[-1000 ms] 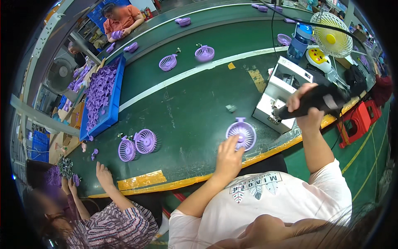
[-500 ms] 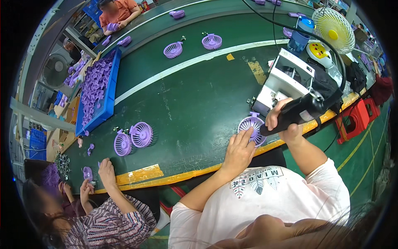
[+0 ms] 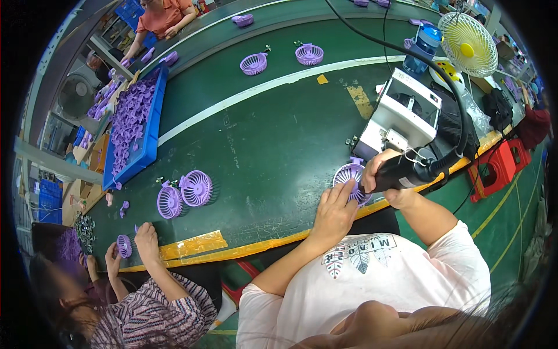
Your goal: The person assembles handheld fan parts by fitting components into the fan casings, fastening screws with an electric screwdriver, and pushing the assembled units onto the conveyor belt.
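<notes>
On the green bench near its front edge lies a purple fan housing (image 3: 347, 173) with a round slatted guard. My left hand (image 3: 335, 209) rests on its near-left side, fingers bent over the rim and pressing it to the surface. A black electric screwdriver (image 3: 403, 172), tilted with its cable end to the right, is wrapped in the fingers of my right hand (image 3: 378, 168). Its tip meets the right part of the housing, where my hand hides the exact contact spot. A small tab sticks up at the housing's far edge.
Just beyond stands a white screw-feeding machine (image 3: 401, 110). Two purple fan housings (image 3: 196, 188) lie to the left, near a co-worker's hands (image 3: 148, 241). A blue tray (image 3: 152, 125) holds purple parts. More housings (image 3: 309, 54) sit on the conveyor (image 3: 221, 70); a blue bottle (image 3: 423, 49) stands at right.
The screwdriver has tilted, its cable end dropping toward me and left; my right hand has shifted slightly left. The housings on the conveyor have moved right. My left hand stays on the housing.
</notes>
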Motion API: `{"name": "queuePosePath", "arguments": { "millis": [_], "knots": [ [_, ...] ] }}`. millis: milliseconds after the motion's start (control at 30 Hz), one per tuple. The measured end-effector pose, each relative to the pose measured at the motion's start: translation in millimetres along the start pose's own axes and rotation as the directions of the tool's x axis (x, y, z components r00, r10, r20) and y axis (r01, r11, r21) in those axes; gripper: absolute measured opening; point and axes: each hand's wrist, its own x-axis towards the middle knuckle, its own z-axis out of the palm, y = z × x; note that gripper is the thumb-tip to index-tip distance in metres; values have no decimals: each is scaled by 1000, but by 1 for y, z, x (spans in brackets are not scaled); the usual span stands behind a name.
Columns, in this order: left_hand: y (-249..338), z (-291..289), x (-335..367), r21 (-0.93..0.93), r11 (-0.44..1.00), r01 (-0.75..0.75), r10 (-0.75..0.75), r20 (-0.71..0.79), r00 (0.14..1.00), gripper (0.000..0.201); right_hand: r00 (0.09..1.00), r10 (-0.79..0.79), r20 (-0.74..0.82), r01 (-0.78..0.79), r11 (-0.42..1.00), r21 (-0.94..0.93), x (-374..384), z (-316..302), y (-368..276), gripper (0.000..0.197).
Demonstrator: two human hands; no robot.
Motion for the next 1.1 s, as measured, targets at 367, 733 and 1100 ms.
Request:
{"name": "queuePosePath", "arguments": {
  "millis": [367, 733, 1100],
  "knots": [
    [2, -1, -6, 10, 1000, 29, -29, -15, 999, 21, 893, -429, -139, 382, 883, -272, 23, -28, -59, 68],
    [2, -1, -7, -38, 987, -158, 158, 13, 987, 20, 950, -221, -223, 184, 967, -177, 22, -18, -38, 66],
    [-1, 1, -8, -35, 988, -150, 150, -14, 989, 17, 997, -19, -80, 13, 998, -69, 13, 5, 2, 64]
  ]
}}
